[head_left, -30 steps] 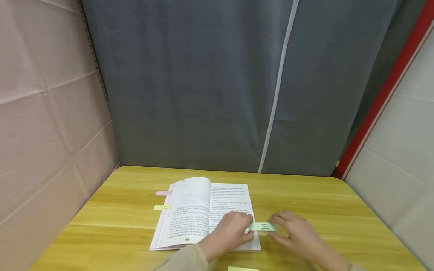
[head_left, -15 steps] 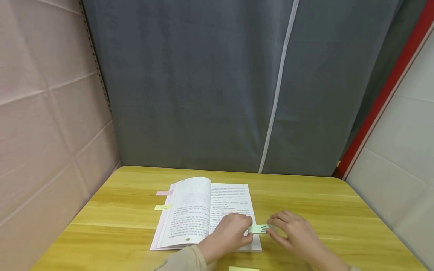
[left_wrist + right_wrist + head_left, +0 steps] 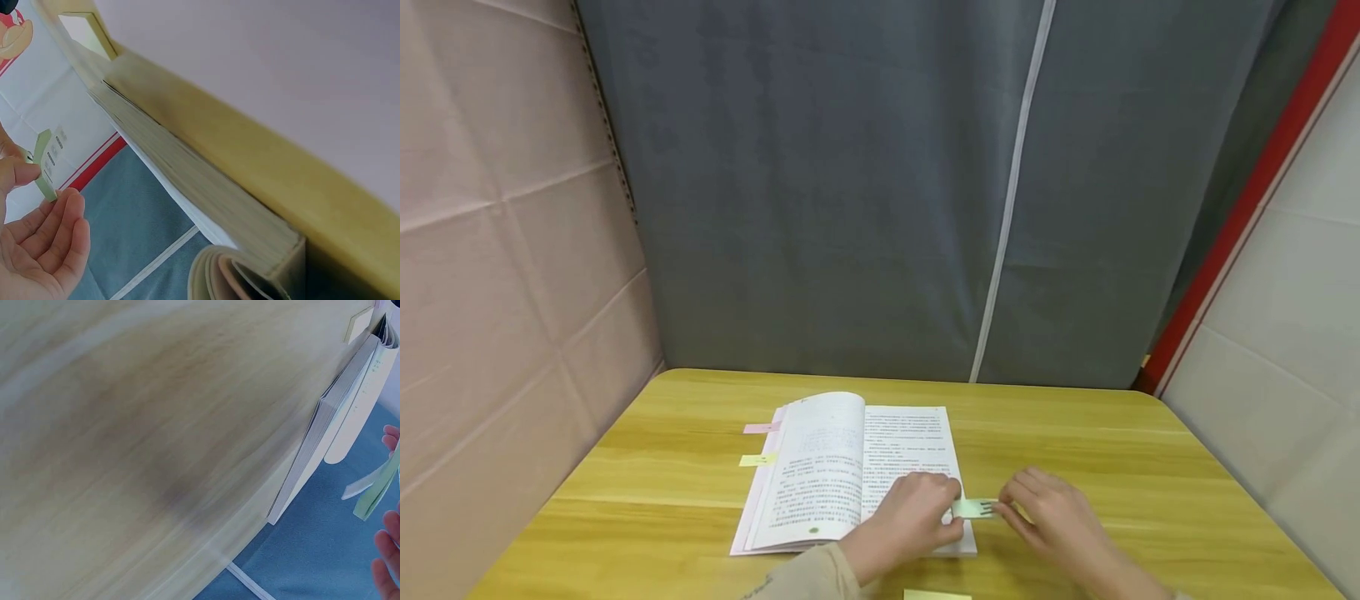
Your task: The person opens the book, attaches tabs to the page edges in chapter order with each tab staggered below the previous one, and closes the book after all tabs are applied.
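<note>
A small pale-green sticky-note pad (image 3: 973, 508) with dark marks lies between the two hands, over the right edge of an open book (image 3: 910, 433). My left hand (image 3: 904, 515) pinches its left end, the wrist crossing the book's lower part. The thumb and fingertips of my right hand (image 3: 1054, 515) pinch the right end. In the right wrist view, a pale strip (image 3: 362, 482) splits away from the green pad (image 3: 379, 487). The left wrist view has the pad (image 3: 42, 165) held edge-on by fingers, clear of the book.
Pink (image 3: 762, 428) and yellow (image 3: 757, 460) sticky tabs jut from the book's left edge. A yellow note pad (image 3: 937, 595) lies at the bottom of the head view. The wooden table (image 3: 1075, 433) backs onto a grey curtain (image 3: 850, 208), with pale side walls.
The right fingers slid left over the green pad's end, hiding part of its marks, then drew closer together in a pinch. The pad tilted slightly. Left hand and book stayed nearly still.
</note>
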`<action>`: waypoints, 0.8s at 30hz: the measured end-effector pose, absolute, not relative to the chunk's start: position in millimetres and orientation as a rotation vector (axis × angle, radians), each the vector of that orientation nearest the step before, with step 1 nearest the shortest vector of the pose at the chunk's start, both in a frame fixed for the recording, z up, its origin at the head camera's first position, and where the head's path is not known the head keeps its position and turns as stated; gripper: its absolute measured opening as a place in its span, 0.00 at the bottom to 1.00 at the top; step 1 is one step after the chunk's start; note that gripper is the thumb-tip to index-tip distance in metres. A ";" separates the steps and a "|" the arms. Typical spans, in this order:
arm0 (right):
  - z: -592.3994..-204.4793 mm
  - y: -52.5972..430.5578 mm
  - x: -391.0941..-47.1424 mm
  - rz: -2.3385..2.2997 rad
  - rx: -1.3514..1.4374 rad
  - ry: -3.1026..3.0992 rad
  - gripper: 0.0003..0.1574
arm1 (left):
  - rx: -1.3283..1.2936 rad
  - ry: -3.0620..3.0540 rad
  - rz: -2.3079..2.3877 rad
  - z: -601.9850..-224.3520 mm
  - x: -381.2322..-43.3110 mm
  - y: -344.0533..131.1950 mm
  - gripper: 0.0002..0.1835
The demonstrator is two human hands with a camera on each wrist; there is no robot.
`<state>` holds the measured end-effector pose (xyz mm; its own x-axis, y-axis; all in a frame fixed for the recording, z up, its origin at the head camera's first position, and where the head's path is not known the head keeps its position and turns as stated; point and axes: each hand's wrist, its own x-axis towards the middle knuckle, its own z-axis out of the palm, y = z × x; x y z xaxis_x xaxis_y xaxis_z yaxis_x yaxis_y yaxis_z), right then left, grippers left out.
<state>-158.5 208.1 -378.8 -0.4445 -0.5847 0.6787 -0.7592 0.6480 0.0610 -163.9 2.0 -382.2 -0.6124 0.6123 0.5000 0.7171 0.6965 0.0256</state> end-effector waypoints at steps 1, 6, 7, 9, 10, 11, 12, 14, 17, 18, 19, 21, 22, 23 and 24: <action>-378.9 208.1 -158.6 0.328 1.049 -2.161 0.08 | -1.024 -2.450 -0.312 -382.3 -164.0 2.0 0.07; -378.6 206.5 -159.4 0.339 1.153 -2.013 0.15 | -1.024 -2.468 -0.320 -382.7 -164.6 2.7 0.07; -378.5 205.9 -159.2 0.337 1.181 -1.985 0.16 | -1.025 -2.466 -0.317 -382.8 -164.6 2.8 0.08; -377.7 205.2 -158.1 0.329 1.234 -1.947 0.18 | -1.020 -2.460 -0.305 -382.8 -164.6 3.1 0.08; -377.4 204.8 -157.2 0.320 1.252 -1.934 0.18 | -1.017 -2.456 -0.298 -382.9 -164.5 3.2 0.09; -377.0 204.6 -156.1 0.312 1.266 -1.926 0.19 | -1.018 -2.457 -0.294 -383.1 -164.4 3.4 0.09; -376.5 204.4 -154.9 0.306 1.277 -1.920 0.19 | -1.019 -2.464 -0.295 -383.3 -164.3 3.4 0.09; -375.7 204.5 -152.4 0.297 1.288 -1.916 0.20 | -1.023 -2.480 -0.292 -383.5 -164.0 3.9 0.09; -374.9 204.5 -149.6 0.277 1.292 -1.902 0.20 | -1.035 -2.501 -0.287 -384.0 -163.6 4.9 0.09; -374.6 204.4 -148.9 0.271 1.295 -1.896 0.20 | -1.038 -2.501 -0.280 -384.2 -163.4 5.1 0.09; -374.4 204.4 -148.2 0.270 1.301 -1.889 0.20 | -1.037 -2.499 -0.272 -384.3 -163.2 5.3 0.09; -373.7 203.8 -147.3 0.264 1.315 -1.866 0.19 | -1.037 -2.489 -0.257 -384.8 -162.9 5.6 0.10; -373.3 203.5 -146.7 0.264 1.320 -1.860 0.19 | -1.036 -2.484 -0.247 -385.0 -162.9 5.6 0.11; -372.6 203.3 -146.0 0.267 1.321 -1.854 0.19 | -1.033 -2.483 -0.237 -385.3 -162.6 5.4 0.11; -371.7 203.2 -145.0 0.281 1.322 -1.850 0.19 | -1.029 -2.485 -0.225 -385.9 -162.6 4.9 0.11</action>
